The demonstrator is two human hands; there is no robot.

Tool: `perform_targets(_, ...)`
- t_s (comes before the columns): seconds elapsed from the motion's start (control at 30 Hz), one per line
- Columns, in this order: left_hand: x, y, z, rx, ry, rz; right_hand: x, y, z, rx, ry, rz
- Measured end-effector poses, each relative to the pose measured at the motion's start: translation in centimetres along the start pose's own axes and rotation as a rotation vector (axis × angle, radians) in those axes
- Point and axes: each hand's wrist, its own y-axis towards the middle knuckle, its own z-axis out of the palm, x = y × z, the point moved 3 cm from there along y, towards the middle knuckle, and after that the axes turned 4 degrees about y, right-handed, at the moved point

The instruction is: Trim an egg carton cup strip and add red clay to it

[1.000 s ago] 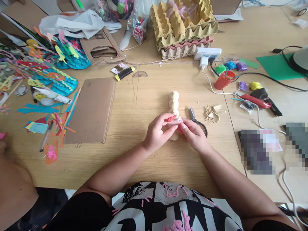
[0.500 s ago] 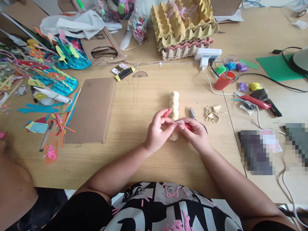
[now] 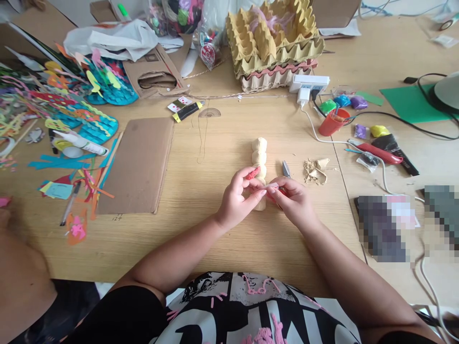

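Observation:
My left hand (image 3: pixel 234 198) pinches a small whitish piece (image 3: pixel 273 185) between thumb and finger, and a red textured piece (image 3: pixel 253 174) sticks up from its curled fingers. Opposite it, my right hand (image 3: pixel 292 198) pinches the other end of the whitish piece, with something red partly hidden under its fingers. Behind both hands a pale, lumpy column (image 3: pixel 259 152) lies on the table, its lower part covered by the fingers. The grey blade of a tool (image 3: pixel 286 168) shows just beyond my right hand; its handle is hidden.
Pale scraps (image 3: pixel 316 170) lie right of the blade. A cardboard sheet (image 3: pixel 136 165) is on the left, near paper strips and glue bottles. Egg trays (image 3: pixel 274 52) stand at the back. A red cup (image 3: pixel 333 122), a power strip (image 3: pixel 309 82) and cables are at the right. A person's arm (image 3: pixel 21 282) is at left.
The whitish piece has shifted slightly right and lies flatter between my fingers. The red piece in my left hand has moved a little right and down.

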Motion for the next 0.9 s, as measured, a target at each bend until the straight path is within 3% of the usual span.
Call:
perform_targets(0.2, -0.5, 0.0, -0.1, 0.006, -0.071, -0.041, 0.3, -0.1, -0.1, -0.001, -0.064, -0.022)
perform_targets(0.43, 0.5, 0.3, -0.2, -0.041, -0.168, -0.145, -0.4, 0.0, 0.1, -0.031, 0.195, 0.129)
perform_targets(0.63, 0.6, 0.3, -0.2, -0.043, -0.178, -0.146, 0.0, 0.4, 0.0, -0.155, 0.276, 0.048)
perform_targets(0.9, 0.0, 0.2, -0.4, -0.045, -0.084, -0.117, -0.2, -0.1, 0.2, -0.104, 0.266, 0.003)
